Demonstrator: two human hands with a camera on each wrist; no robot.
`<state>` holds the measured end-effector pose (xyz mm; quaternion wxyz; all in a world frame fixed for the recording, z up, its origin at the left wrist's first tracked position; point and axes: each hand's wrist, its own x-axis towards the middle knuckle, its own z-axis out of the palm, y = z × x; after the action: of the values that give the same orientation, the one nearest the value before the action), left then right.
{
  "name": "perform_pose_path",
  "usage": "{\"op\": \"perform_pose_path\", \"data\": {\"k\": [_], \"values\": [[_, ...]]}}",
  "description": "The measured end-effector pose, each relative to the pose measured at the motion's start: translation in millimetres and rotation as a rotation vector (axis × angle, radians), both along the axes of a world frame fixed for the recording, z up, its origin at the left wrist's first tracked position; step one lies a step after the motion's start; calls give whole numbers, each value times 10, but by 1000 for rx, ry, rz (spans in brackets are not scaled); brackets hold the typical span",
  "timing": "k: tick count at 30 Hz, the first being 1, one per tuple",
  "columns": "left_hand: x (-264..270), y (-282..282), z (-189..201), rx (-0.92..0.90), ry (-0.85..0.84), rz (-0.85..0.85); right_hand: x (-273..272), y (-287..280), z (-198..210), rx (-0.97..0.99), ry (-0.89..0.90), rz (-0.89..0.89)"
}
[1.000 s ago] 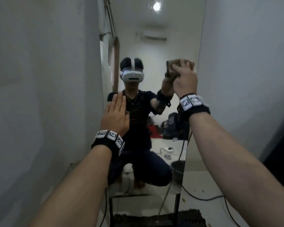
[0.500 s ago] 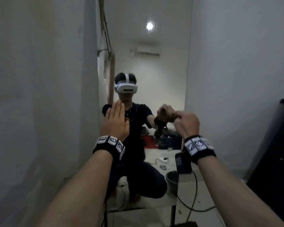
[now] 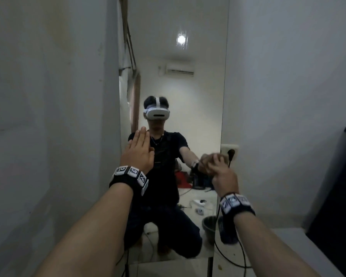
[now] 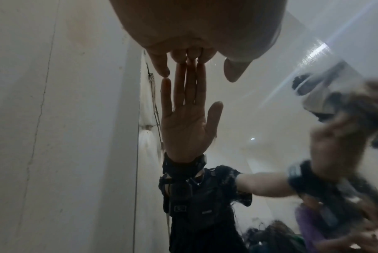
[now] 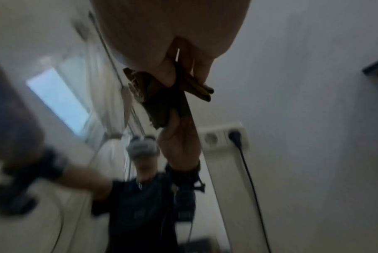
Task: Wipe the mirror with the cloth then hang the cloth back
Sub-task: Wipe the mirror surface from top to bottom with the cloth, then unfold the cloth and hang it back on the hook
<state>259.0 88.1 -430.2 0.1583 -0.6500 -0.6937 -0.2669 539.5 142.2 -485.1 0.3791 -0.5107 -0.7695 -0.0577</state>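
A tall frameless mirror (image 3: 198, 108) leans between two white walls and reflects a crouching person in a headset. My left hand (image 3: 139, 151) lies flat against the glass near its left edge, fingers straight and together; the left wrist view shows its fingertips (image 4: 191, 56) meeting their reflection. My right hand (image 3: 220, 170) grips a bunched brown cloth (image 5: 196, 85) and presses it to the glass at the mirror's right edge (image 5: 190, 113), at about mid-height. In the head view the cloth (image 3: 222, 156) is mostly hidden behind the hand.
A white wall socket (image 3: 231, 150) with a black plug sits just right of the mirror, its cable (image 3: 228, 254) trailing to the floor. A dark cabinet (image 3: 336, 196) stands at the far right. The left wall (image 3: 48, 116) runs close beside the mirror.
My right hand has swept the cloth down the mirror's right side, from head height to about chest height. The left hand has stayed flat on the glass.
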Motion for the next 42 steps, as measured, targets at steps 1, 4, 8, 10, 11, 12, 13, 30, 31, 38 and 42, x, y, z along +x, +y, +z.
{"op": "perform_pose_path", "data": {"k": [1, 4, 8, 10, 11, 12, 13, 30, 31, 38, 42], "values": [[10, 1, -1, -5, -11, 0, 44, -97, -272, -67, -49, -26], [33, -7, -13, -21, -15, 10, 138, -304, -819, -383, -232, -134], [38, -13, -37, -14, -4, 7, 159, -333, -813, -475, -252, -159], [26, 3, -76, -15, 6, 9, 147, -359, -606, -494, -243, -151], [19, 16, -99, -8, 6, 9, 136, -377, -475, -501, -223, -150], [15, 22, -117, 10, 6, 8, 115, -395, -328, -504, -181, -148], [18, 24, -125, 41, 18, 9, 76, -411, -163, -486, -115, -135], [-336, 187, 1856, -261, -25, 44, -1298, 205, 3334, -273, 626, 265], [-306, 151, 2045, -333, -42, 61, -1302, 204, 3427, -338, 657, 278], [28, -72, 3290, -463, -505, 157, -1241, -214, 3895, -800, 741, 255], [230, -221, 3865, -401, -1006, 141, -1209, -440, 4366, -799, 632, 279]]}}
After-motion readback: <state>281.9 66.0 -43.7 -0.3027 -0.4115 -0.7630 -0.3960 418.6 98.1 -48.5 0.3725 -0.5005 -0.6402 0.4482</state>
